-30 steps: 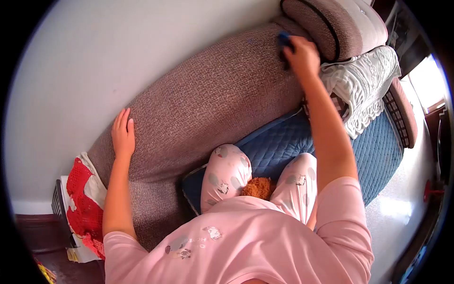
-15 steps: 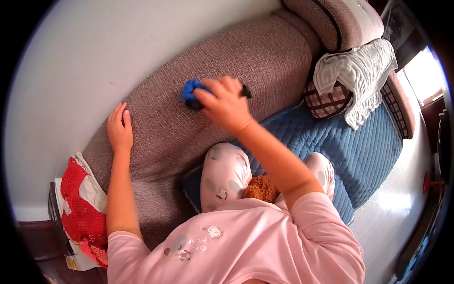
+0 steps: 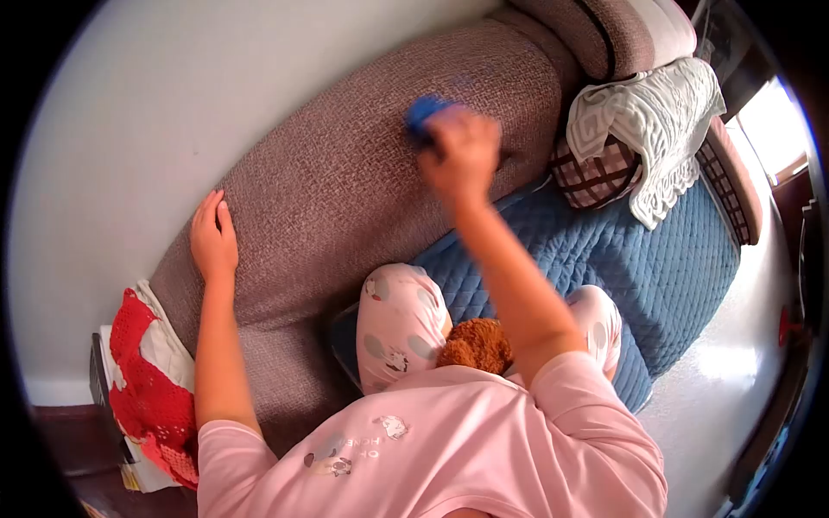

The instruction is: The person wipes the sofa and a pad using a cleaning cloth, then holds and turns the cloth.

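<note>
My right hand [image 3: 466, 155] is closed around a blue-and-black hand tool [image 3: 427, 114], with the blue end pointing left over the brown woven sofa backrest [image 3: 345, 147]. Motion blur hides the tool's exact kind and whether it touches the fabric. My left hand [image 3: 214, 235] lies flat along the left end of the backrest, near the wall, with its thumb apart from the fingers. It holds nothing.
A blue quilted pad [image 3: 682, 285] covers the seat under my legs. Curly brown fur [image 3: 477, 345] shows between my knees. At the right, a white patterned cloth [image 3: 648, 121] drapes over a checked cushion [image 3: 596, 177]. Red crocheted fabric [image 3: 147, 401] lies at the left.
My right hand has carried the blue-and-black hand tool right and toward the top edge of the backrest. My left hand stays on the fabric in about the same place.
</note>
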`<state>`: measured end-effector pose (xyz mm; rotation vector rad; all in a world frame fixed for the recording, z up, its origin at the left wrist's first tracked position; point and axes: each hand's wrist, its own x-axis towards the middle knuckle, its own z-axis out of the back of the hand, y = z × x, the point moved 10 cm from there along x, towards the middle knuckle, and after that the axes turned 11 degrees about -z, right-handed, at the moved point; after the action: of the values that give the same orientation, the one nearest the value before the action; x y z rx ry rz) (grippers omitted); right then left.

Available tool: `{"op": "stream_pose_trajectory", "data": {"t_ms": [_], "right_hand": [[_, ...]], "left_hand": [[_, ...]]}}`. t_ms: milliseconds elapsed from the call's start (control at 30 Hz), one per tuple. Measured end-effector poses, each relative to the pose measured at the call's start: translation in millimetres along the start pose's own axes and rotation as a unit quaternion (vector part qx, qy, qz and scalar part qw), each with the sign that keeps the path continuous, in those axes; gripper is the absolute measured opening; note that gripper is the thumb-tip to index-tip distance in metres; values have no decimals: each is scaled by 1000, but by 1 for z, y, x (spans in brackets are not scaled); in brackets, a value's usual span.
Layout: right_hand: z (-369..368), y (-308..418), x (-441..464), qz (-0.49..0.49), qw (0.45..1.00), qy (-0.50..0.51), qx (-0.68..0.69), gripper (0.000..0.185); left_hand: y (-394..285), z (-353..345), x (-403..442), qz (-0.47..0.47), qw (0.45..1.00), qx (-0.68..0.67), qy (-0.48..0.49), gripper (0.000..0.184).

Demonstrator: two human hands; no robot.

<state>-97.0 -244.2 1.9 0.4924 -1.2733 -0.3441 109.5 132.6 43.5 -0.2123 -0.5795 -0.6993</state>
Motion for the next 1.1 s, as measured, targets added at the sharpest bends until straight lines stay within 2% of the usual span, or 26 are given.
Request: {"op": "stream_pose_trajectory", "data": {"t_ms": [67, 133, 200, 233, 300, 433, 567, 600, 633, 700, 733, 767, 800, 833, 900, 933, 1033, 1100], "right_hand": [[-11, 57, -42, 6, 998, 43, 54, 46], [-14, 66, -52, 0, 995, 64, 83, 46], [-14, 73, -57, 68, 990, 80, 96, 41], [-11, 60, -51, 78, 992, 70, 77, 35], [-2, 22, -31, 64, 997, 33, 40, 36], [25, -73, 27, -34, 997, -51, -44, 48], [30, -97, 43, -54, 991, -99, -73, 51], [31, -98, 39, -91, 986, -124, -68, 50], [36, -94, 39, -129, 978, -150, -63, 49], [31, -62, 25, -161, 979, -122, -11, 39], [19, -34, 11, -93, 990, -104, -1, 35], [4, -6, -8, -72, 996, -41, 22, 33], [-2, 23, -31, -46, 997, -11, 66, 34], [-6, 45, -49, -15, 994, 18, 108, 35], [-5, 63, -70, -11, 992, 36, 124, 40], [-5, 54, -72, -7, 992, 17, 122, 43], [7, 17, -52, -56, 996, -42, 58, 32], [17, -26, -27, -110, 990, -81, 21, 28]], "left_hand": [[0, 0, -2, -6, 1000, -2, 7, 36], [4, -2, -3, 0, 1000, -9, 11, 36], [8, -4, -4, -21, 999, -19, 16, 36], [7, -2, -4, -29, 999, -30, 15, 36], [6, -2, -5, -32, 999, -30, 20, 36], [6, -4, -3, -24, 999, -20, 24, 35], [4, -2, -1, -25, 999, -12, 25, 35], [2, -1, -1, -33, 999, -8, 22, 35], [3, -1, -2, -29, 999, -13, 20, 35], [-3, 0, 0, -45, 999, -16, 16, 34], [1, -3, 1, -18, 999, 8, 38, 35], [2, -6, 3, 7, 998, 33, 61, 35], [-1, -11, 8, 17, 988, 116, 103, 37], [-23, -16, 24, -3, 989, 116, 97, 37], [-98, -12, 51, -114, 993, -15, 3, 41], [-147, -14, 64, -186, 982, -29, 12, 42], [-263, -31, 106, -392, 918, -51, 9, 45], [-294, -57, 134, -432, 899, -64, 21, 48]]}}
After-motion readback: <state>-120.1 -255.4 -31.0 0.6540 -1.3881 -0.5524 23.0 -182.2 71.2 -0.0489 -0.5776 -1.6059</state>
